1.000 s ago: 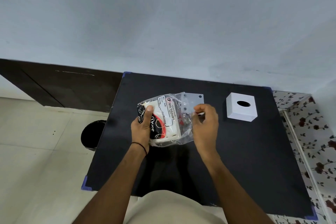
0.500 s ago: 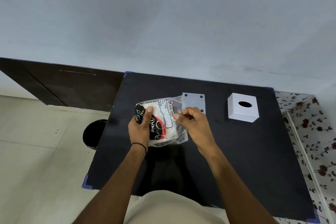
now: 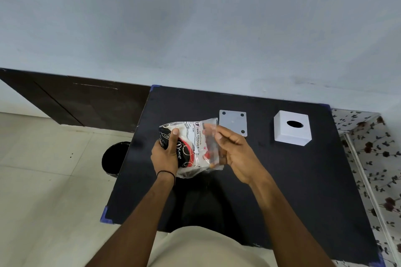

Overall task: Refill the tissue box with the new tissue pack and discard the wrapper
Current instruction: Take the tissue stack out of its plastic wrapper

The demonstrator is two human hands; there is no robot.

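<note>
The tissue pack [image 3: 192,147], white tissues in a clear wrapper with black and red print, is held above the black table [image 3: 282,180]. My left hand [image 3: 166,154] grips its left end, thumb on top. My right hand [image 3: 232,151] has its fingers inside the wrapper's open right end, on the tissues. The white cube tissue box [image 3: 291,128] with an oval hole on top stands at the back right. Its flat grey base plate [image 3: 233,122] with corner holes lies just behind my right hand.
A black bin [image 3: 115,157] stands on the tiled floor left of the table. A dark wooden panel [image 3: 76,99] runs along the wall at left. A flower-patterned surface [image 3: 373,158] borders the table on the right.
My right hand has gone from pinching the wrapper's right edge to reaching into its open end. The pack has shifted slightly left and tilted.
</note>
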